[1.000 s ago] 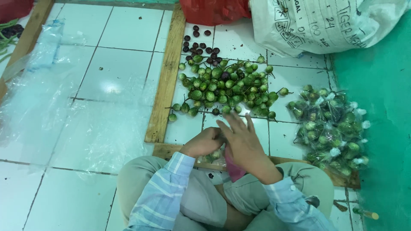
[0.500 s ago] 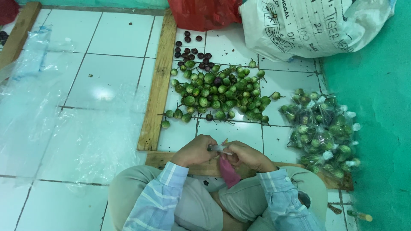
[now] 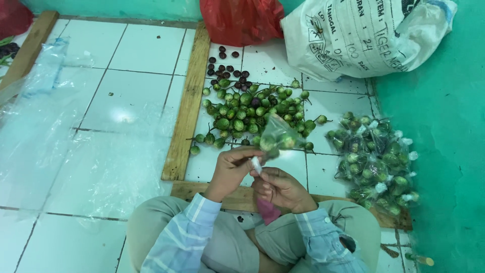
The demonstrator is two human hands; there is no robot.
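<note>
I sit cross-legged on a white tiled floor. My left hand (image 3: 231, 171) and my right hand (image 3: 282, 188) meet in front of my knees, both pinching the twisted neck of a small clear plastic bag (image 3: 277, 137) filled with several small round green eggplants. The bag tilts up and away from my hands. Just beyond it lies a loose pile of green eggplants (image 3: 248, 114), with darker purple ones (image 3: 226, 67) at its far side. A pink scrap (image 3: 268, 210) lies on my lap under my right hand.
A heap of filled, tied clear bags (image 3: 378, 164) lies at the right by the green wall. Wooden slats (image 3: 188, 103) frame the pile. A red plastic bag (image 3: 241, 20) and a white woven sack (image 3: 361, 35) stand at the back. Clear plastic sheets (image 3: 60, 146) cover the floor on the left.
My hands drew back from the pile toward my lap and came together. They now hold up a filled clear bag by its neck.
</note>
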